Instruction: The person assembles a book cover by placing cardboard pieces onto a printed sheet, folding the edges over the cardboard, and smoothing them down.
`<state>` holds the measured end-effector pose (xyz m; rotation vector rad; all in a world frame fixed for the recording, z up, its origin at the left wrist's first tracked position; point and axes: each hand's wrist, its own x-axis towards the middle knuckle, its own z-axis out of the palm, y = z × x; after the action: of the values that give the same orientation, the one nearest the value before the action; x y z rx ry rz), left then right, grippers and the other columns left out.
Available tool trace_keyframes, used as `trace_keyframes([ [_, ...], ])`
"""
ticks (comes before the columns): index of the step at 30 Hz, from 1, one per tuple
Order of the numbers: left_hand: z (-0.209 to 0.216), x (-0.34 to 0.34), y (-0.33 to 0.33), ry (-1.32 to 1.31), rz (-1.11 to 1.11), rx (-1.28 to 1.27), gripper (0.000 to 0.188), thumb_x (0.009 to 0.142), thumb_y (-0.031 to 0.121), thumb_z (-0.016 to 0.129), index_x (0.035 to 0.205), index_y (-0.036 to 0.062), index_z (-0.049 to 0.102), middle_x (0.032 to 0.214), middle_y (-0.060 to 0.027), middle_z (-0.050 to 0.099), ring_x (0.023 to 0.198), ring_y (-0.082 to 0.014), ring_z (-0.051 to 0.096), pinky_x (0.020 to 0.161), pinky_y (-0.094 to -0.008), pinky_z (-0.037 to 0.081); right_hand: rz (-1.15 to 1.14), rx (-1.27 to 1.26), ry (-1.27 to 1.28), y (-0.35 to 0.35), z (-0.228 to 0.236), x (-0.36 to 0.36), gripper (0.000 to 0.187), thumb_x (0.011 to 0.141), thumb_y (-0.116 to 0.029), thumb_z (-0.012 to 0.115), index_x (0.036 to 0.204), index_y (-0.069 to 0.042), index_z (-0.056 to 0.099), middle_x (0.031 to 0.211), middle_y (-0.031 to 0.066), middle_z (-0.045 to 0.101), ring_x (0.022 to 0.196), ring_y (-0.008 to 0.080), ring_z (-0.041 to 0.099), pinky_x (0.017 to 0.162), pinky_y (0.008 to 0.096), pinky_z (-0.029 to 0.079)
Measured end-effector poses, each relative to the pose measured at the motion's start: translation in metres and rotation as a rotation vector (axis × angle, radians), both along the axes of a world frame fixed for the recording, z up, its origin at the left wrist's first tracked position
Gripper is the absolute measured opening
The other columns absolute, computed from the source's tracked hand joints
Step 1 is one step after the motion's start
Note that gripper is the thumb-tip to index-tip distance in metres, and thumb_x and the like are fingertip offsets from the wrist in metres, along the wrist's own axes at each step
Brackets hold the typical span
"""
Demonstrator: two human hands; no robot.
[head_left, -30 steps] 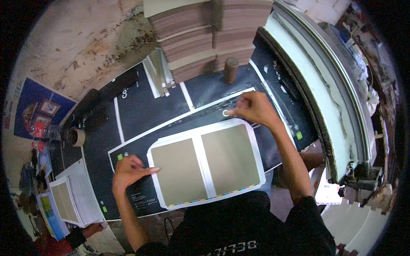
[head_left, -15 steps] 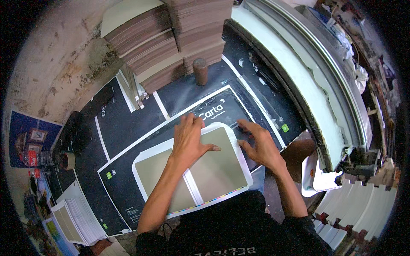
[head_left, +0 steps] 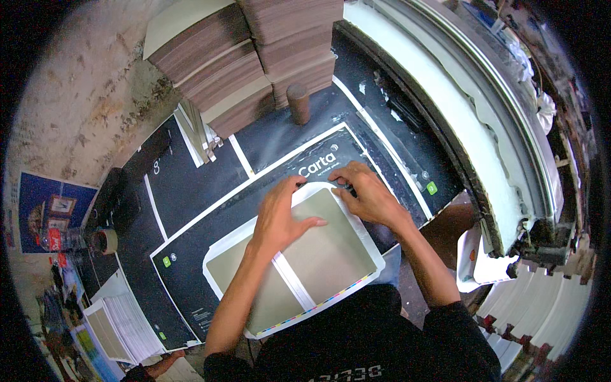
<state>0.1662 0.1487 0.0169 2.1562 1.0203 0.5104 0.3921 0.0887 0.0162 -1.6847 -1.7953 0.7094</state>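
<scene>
A white-bordered sheet (head_left: 331, 254) carrying two grey-green boards lies on a large black printed sheet (head_left: 210, 216) that covers the worktable. My left hand (head_left: 280, 216) rests flat on the sheet's far edge, fingers spread over the left part of the right board. My right hand (head_left: 366, 194) presses at the far right corner of the sheet, fingers bent on the white border. Both forearms reach in from the lower edge.
Tall stacks of brown boards (head_left: 254, 63) stand at the table's far side, with a short brown cylinder (head_left: 298, 104) in front. A tape roll (head_left: 104, 240) sits at left. Printed paper piles (head_left: 121, 325) lie lower left. A long white machine frame (head_left: 484, 127) runs along the right.
My view has shifted so the sheet sits lower and closer. My left hand crossed from the sheet's left edge to its far edge; both hands now sit together at the far right corner.
</scene>
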Motion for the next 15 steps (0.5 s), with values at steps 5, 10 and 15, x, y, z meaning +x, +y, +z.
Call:
trace_keyframes([
  [5,0.001,0.016,0.021,-0.024,-0.096,-0.121,0.078,0.064,0.026,0.097,0.130,0.0077,0.059,0.110,-0.0158,0.070,0.106,-0.0380,0.066,0.092,-0.0464,0.051,0.014,-0.029,-0.077,0.007,0.004,-0.007,0.020,0.088,-0.003,0.068,0.107,0.001,0.071,0.098,0.0200,0.066,0.098,0.0353,0.066,0.087,0.0443,0.052],
  [10,-0.002,0.024,0.033,0.013,-0.170,-0.162,0.061,0.065,0.023,0.096,0.116,0.0068,0.065,0.106,-0.0150,0.071,0.104,-0.0368,0.067,0.090,-0.0455,0.052,0.024,-0.060,-0.071,0.014,0.000,-0.004,0.014,0.089,-0.002,0.066,0.102,0.003,0.070,0.094,0.0206,0.066,0.095,0.0387,0.065,0.086,0.0455,0.052],
  [15,-0.008,0.022,0.035,-0.009,-0.180,-0.149,0.053,0.066,0.022,0.095,0.107,0.0058,0.065,0.105,-0.0142,0.071,0.103,-0.0367,0.067,0.088,-0.0460,0.051,0.062,0.039,-0.154,0.011,0.007,-0.010,0.011,0.091,-0.001,0.062,0.100,0.004,0.068,0.095,0.0215,0.065,0.095,0.0402,0.064,0.086,0.0461,0.052],
])
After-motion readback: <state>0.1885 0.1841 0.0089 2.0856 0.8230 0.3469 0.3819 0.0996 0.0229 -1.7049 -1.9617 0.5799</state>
